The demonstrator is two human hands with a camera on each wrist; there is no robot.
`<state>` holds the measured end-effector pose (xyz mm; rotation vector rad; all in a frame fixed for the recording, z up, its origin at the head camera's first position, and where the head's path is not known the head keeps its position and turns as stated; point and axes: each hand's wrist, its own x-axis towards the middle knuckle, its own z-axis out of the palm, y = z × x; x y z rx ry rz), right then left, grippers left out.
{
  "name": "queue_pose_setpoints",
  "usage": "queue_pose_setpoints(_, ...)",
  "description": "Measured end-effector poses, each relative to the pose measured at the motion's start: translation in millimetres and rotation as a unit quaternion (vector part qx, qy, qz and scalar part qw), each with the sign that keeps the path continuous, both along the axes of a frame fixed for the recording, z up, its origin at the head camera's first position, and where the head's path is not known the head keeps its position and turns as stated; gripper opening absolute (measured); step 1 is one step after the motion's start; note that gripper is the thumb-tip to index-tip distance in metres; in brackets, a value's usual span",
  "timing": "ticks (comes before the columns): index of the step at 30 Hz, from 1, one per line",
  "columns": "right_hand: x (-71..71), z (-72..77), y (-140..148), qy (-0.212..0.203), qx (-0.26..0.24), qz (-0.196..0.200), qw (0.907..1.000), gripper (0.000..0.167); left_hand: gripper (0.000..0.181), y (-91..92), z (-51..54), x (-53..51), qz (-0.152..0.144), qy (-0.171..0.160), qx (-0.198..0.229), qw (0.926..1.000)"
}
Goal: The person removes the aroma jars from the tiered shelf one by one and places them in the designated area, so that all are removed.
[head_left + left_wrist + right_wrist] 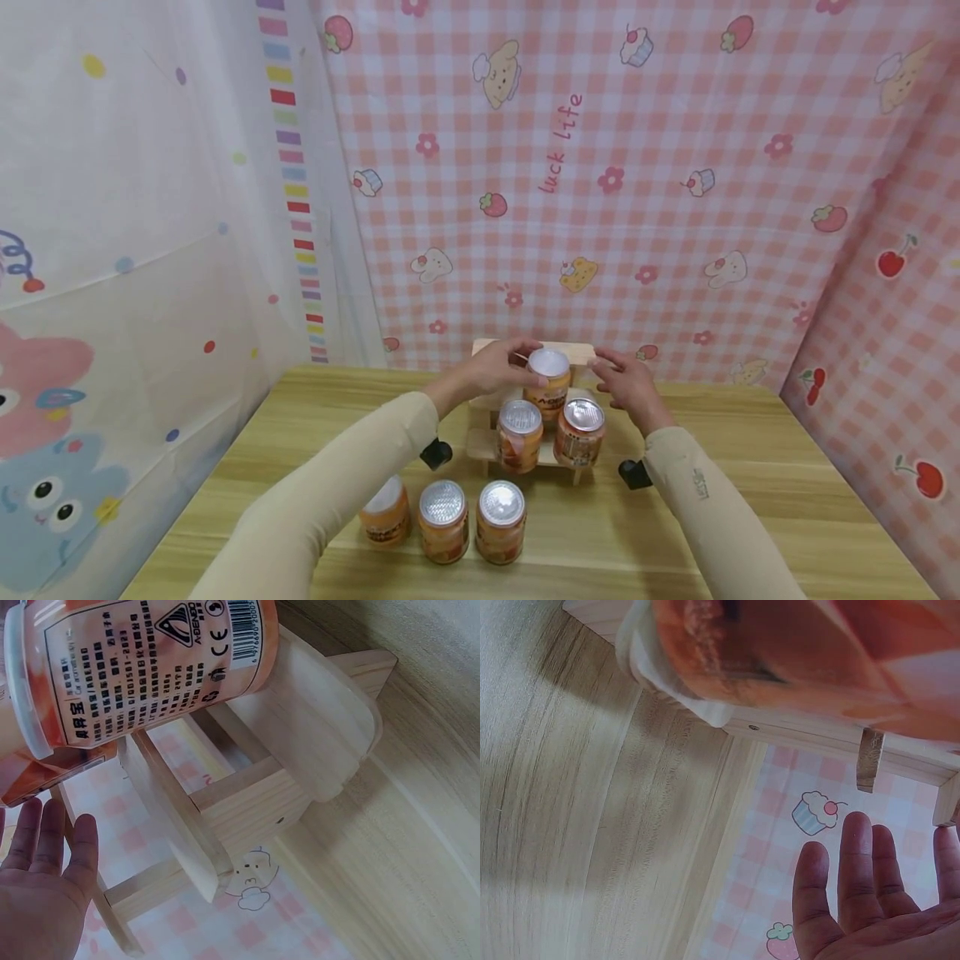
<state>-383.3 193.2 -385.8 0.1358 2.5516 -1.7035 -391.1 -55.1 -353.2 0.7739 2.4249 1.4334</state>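
Observation:
In the head view my left hand (pixel 498 368) is beside a white-lidded orange can (pixel 550 385) at the top of a small wooden stepped rack (pixel 480 446); its thumb overlaps the can's side. The left wrist view shows that hand (pixel 41 877) with straight fingers, thumb hidden. My right hand (pixel 632 385) reaches to the rack's upper right end, holding nothing, its fingers (pixel 855 877) extended. Two silver-lidded cans, one left (pixel 520 440) and one right (pixel 580 435), stand on the step below. A printed can label (pixel 165 660) fills the upper left wrist view.
Three more cans stand in a row on the wooden table nearer me: a left one (pixel 386 517), a middle one (pixel 444 523) and a right one (pixel 501 525). A pink checked cloth (pixel 600 208) hangs behind the table, with a white patterned sheet (pixel 150 208) at the left.

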Motion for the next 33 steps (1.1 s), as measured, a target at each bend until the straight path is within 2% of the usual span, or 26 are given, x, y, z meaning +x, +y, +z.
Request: queue_pose_setpoints(33,-1.8,-2.2,0.0,0.002,-0.007,0.0,1.0,0.054,0.054,3.2,-1.8,-0.3,0.004,0.004,-0.014,0.9999)
